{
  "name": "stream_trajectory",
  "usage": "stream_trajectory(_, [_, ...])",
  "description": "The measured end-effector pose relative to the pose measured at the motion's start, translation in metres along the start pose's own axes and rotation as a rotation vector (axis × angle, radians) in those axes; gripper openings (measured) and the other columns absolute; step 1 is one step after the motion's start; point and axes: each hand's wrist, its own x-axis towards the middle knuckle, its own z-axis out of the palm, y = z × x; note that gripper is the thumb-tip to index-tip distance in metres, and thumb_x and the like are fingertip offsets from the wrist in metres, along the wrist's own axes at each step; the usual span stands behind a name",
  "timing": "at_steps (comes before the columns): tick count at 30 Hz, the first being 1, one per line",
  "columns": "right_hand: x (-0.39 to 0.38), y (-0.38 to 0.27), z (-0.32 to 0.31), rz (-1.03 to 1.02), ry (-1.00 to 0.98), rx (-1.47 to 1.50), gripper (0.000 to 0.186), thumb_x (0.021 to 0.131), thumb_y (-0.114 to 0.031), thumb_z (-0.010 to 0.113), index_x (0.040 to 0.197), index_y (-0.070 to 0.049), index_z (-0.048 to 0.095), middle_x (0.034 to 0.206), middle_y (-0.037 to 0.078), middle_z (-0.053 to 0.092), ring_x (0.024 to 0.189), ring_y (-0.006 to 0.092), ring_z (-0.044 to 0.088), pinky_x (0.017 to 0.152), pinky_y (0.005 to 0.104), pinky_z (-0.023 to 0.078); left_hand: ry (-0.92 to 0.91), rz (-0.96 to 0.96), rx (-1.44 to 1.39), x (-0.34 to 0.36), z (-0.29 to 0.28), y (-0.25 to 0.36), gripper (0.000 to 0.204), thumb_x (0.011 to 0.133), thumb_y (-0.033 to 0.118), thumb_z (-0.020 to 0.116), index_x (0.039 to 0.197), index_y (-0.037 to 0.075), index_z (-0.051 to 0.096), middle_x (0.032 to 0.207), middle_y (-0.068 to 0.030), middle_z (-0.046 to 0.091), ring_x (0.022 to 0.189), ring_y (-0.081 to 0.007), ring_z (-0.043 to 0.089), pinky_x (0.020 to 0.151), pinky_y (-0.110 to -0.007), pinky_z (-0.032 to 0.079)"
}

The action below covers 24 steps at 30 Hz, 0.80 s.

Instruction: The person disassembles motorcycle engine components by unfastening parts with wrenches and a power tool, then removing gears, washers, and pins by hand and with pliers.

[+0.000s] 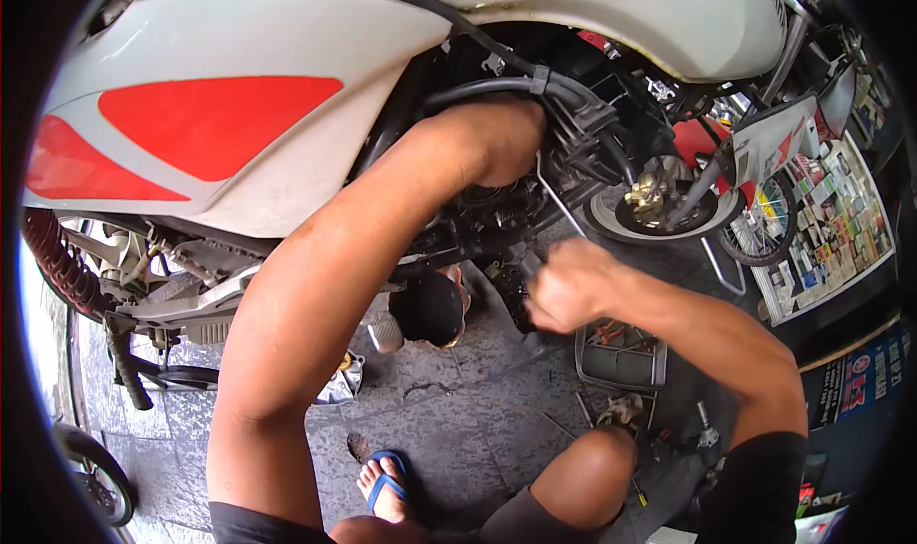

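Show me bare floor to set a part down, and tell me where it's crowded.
Bare floor lies between the blue sandal and the bent knee; a second patch sits between the left arm and the lower-left wheel. It's crowded around the open tray and in the engine area at the left hand.

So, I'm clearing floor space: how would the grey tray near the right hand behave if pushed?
The grey tray looks stiff, its rim holding shape. Lying flat, it would probably slide rather than roll. The items inside might shift or rattle.
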Motion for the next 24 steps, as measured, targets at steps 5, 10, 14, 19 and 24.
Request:
stream_trajectory(5, [-0.029,0.027,0.016,0.101,0.597,-0.063,0.021,0.080,-0.021,0.060,0.070,-0.003,0.062,0.064,0.012,0.063,0.060,0.0319,0.063,0.061,0.0398,0.052,0.018,0.024,0.019,0.006,0.008,-0.007,0.030,0.075,0.001,0.053,0.101,-0.001,0.070,0.096,-0.0270,0.068,0.091,-0.0400,0.067,0.081,-0.044,0.054])
stream_trajectory(10, [-0.036,0.031,0.035,0.927,0.725,0.790,0.043,0.098,-0.041,0.057,0.096,0.001,0.057,0.069,0.004,0.057,0.055,0.0151,0.057,0.051,0.0310,0.047,0.112,0.024,0.021,0.002,0.017,-0.006,0.028,0.076,0.001,0.056,0.100,-0.003,0.069,0.104,-0.0254,0.069,0.100,-0.0373,0.067,0.087,-0.042,0.053])
stream_trajectory(14, [-0.027,0.013,0.011,0.842,0.874,1.539,0.031,0.101,-0.033,0.053,0.089,-0.005,0.055,0.060,-0.006,0.037,0.044,0.0045,0.035,0.037,0.0237,0.029,0.126,0.037,-0.036,0.002,0.017,-0.009,0.031,0.076,0.001,0.055,0.104,-0.001,0.069,0.105,-0.0254,0.068,0.100,-0.0377,0.066,0.088,-0.043,0.052])
stream_trajectory(19, [0.006,-0.013,0.005,0.713,0.962,1.927,0.021,0.100,-0.026,0.052,0.096,-0.006,0.055,0.061,-0.004,0.039,0.048,0.0079,0.039,0.043,0.0281,0.037,0.138,0.018,-0.007,0.004,0.019,-0.008,0.040,0.079,0.002,0.052,0.114,0.008,0.069,0.104,-0.0217,0.069,0.101,-0.0365,0.065,0.092,-0.044,0.051])
stream_trajectory(24, [0.014,-0.016,0.002,0.665,0.986,2.219,0.020,0.100,-0.026,0.050,0.100,-0.007,0.055,0.065,-0.002,0.048,0.054,0.0116,0.046,0.050,0.0305,0.040,0.069,-0.016,0.023,0.009,0.012,-0.005,0.041,0.078,0.001,0.051,0.115,0.008,0.069,0.106,-0.0218,0.068,0.101,-0.0368,0.065,0.091,-0.043,0.051])
